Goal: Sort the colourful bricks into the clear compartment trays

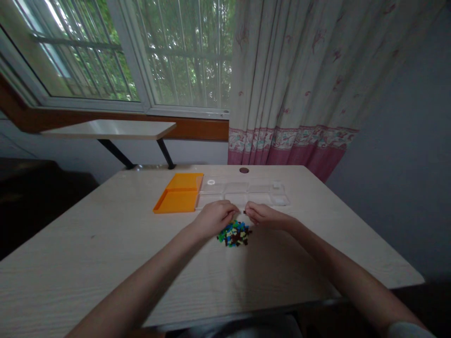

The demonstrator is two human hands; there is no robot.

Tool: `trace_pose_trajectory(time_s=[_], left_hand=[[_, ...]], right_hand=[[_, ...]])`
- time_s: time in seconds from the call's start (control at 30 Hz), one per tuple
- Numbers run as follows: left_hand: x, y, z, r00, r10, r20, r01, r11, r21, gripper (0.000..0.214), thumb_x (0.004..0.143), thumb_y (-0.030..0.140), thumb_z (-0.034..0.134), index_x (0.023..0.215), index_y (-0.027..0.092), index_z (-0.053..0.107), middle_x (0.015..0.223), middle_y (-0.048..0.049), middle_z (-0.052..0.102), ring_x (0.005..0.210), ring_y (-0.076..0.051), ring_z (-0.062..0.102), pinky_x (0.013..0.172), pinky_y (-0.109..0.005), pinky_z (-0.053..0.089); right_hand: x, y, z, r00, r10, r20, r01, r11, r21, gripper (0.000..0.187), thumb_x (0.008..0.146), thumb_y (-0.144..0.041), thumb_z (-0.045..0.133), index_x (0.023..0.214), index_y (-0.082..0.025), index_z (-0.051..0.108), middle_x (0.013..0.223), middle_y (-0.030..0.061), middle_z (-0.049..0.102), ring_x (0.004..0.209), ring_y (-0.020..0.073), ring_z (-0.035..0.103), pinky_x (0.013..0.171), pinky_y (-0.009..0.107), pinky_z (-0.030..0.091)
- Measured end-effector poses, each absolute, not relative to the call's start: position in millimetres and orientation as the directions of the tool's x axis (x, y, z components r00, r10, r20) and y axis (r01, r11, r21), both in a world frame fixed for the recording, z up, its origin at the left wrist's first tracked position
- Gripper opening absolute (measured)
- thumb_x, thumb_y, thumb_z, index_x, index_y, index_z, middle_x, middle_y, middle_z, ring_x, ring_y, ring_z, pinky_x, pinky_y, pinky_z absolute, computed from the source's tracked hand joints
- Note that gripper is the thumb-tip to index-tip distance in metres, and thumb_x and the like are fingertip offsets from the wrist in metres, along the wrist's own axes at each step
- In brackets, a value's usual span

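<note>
A small heap of tiny plastic pieces (234,234) in green, blue, cream and dark brown lies on the table. Above its upper left side is my left hand (217,218), its fingers pinched together; whatever they hold, if anything, is too small to see. Across a narrow gap, my right hand (263,215) is closed, with a small dark brown piece (244,212) at its fingertips. Just beyond both hands lies a clear plastic tray (237,188) divided into compartments. An orange tray (179,201) with two sections adjoins it on the left.
The pale wooden table (105,263) has a round brown cable hole (244,170) near its back edge. A raised white shelf (120,128) on black brackets stands at the back left. A curtain (289,94) hangs behind the table, beside a barred window (186,56).
</note>
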State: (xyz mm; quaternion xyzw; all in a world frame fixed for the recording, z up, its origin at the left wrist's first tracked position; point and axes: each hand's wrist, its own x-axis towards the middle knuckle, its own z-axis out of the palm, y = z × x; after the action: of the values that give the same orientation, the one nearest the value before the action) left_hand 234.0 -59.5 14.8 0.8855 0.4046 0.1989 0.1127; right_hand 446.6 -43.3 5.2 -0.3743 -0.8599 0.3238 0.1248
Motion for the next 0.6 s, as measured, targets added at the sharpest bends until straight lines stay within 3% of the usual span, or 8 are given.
trace_pose_trajectory(time_s=[0.17,0.43,0.6], left_hand=[[243.7,-61.0,-0.4,0.493,0.803,0.336,0.657,-0.596,0.461,0.02,0.079,0.029,0.053,0.094,0.018,0.063,0.084,-0.0034,0.062,0.076,-0.014,0.056,0.066,-0.023,0.042],[239.5,-76.8,-17.7,0.556,0.757,0.344,0.598,-0.652,0.467,0.016,0.08,0.021,0.051,0.092,0.019,0.061,0.087,-0.0032,0.06,0.082,-0.015,0.056,0.074,-0.024,0.043],[241.0,-77.9,-15.7,0.517,0.739,0.432,0.561,-0.674,0.48,0.013,0.079,0.019,0.051,0.088,0.017,0.06,0.083,-0.0036,0.058,0.08,-0.015,0.055,0.072,-0.024,0.043]], right_hand=[[438.8,-45.3,-15.0,-0.632,0.773,0.046,0.607,0.532,-0.591,0.018,0.092,-0.029,0.029,0.083,-0.019,0.042,0.067,-0.0017,0.047,0.059,0.0111,0.043,0.056,0.021,0.032],[436.1,-60.8,-35.2,-0.65,0.735,0.194,0.567,0.639,-0.52,0.02,0.093,-0.027,0.027,0.086,-0.018,0.044,0.073,0.0025,0.053,0.066,0.0135,0.048,0.061,0.023,0.035],[433.1,-63.8,-31.1,-0.604,0.723,0.335,0.564,0.686,-0.46,0.019,0.091,-0.028,0.033,0.083,-0.018,0.048,0.072,0.0021,0.055,0.067,0.0135,0.049,0.063,0.023,0.035]])
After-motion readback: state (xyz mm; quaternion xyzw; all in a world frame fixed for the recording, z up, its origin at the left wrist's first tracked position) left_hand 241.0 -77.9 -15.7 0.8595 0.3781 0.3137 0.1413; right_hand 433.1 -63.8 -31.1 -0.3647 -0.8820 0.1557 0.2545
